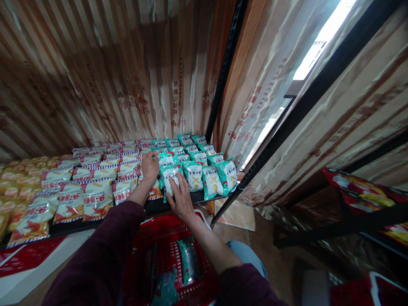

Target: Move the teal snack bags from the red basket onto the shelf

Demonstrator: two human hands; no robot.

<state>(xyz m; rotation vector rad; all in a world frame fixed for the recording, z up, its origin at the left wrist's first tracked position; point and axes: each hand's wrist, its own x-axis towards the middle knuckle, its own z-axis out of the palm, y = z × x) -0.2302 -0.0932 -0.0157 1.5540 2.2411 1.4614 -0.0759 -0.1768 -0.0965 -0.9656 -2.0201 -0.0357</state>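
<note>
My left hand (149,166) reaches over the shelf (153,205) and presses fingers down among the snack bags, touching a red and white striped bag (127,170) and the neighbouring teal ones. My right hand (181,196) lies over a teal and white snack bag (169,175) at the shelf's front, fingers curled on its lower edge. More teal bags (212,180) stand in rows to the right. Below my arms sits a red plastic basket (165,231) holding teal bags (188,259).
Red-striped bags (95,197) and orange bags (28,216) fill the shelf to the left. A black upright post (223,72) and a slanted black rail (306,102) frame the shelf. Another rack with red packets (360,189) stands at right. A white and red box (28,263) lies below left.
</note>
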